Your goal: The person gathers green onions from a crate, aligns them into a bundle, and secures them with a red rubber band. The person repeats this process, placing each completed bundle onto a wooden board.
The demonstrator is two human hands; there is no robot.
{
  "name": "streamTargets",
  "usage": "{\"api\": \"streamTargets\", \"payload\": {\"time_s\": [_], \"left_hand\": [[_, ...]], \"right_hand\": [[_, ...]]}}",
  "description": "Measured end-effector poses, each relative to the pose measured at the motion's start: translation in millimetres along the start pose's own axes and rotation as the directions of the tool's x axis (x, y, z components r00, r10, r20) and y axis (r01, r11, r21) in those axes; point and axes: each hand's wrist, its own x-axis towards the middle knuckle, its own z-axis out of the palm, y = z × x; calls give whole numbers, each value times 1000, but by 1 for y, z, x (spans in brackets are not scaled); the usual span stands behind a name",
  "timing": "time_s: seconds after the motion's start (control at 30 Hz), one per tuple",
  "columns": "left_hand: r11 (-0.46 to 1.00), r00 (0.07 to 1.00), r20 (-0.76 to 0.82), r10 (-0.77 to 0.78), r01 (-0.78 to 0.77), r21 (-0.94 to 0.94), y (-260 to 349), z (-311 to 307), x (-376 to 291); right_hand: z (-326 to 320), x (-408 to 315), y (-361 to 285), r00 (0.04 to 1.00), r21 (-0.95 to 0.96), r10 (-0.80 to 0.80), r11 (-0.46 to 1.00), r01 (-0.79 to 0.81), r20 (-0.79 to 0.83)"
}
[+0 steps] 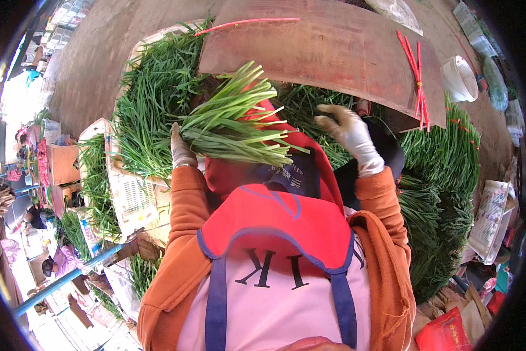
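A loose bunch of garlic chives [236,118] lies across my lap, its pale cut ends fanned to the right. My left hand [182,147], in a thin whitish glove, grips the bunch from the left around its green part. My right hand [344,131], gloved too, is raised to the right of the bunch, fingers apart with nothing in them. Beneath the bunch is a red apron [304,145] with dark trim. More loose chives [151,96] fill a large pale basket [133,52] beside my left hand.
Ahead stands a brown board [315,48] bearing red ties [418,83] and one single red strip [249,21]. Tied chive bundles [443,149] are heaped at my right. A white bucket [458,81] stands beyond them. Further crates [491,219], a blue pole [52,289] and a person [61,261] are around.
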Motion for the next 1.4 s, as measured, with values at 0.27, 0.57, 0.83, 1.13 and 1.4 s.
{"api": "streamTargets", "payload": {"time_s": [0.27, 0.57, 0.83, 1.13, 1.4], "left_hand": [[997, 999, -5, 50, -50, -55, -1, -4, -6], [996, 1000, 26, -12, 14, -93, -6, -13, 12], [985, 999, 10, 53, -51, -162, 2, -6, 0], [981, 991, 115, 62, -40, -189, 15, 6, -17], [973, 994, -48, 99, -107, -206, 16, 24, -35]], "right_hand": [[14, 5, 17, 940, 628, 83, 724, -286, 332], [13, -16, -32, 974, 408, -193, 904, 128, 122], [-3, -14, -89, 907, -268, -350, 920, 286, -235], [68, 32, -82, 866, 330, -96, 940, -83, 492], [76, 28, -57, 976, 100, -7, 995, -15, 220]]}}
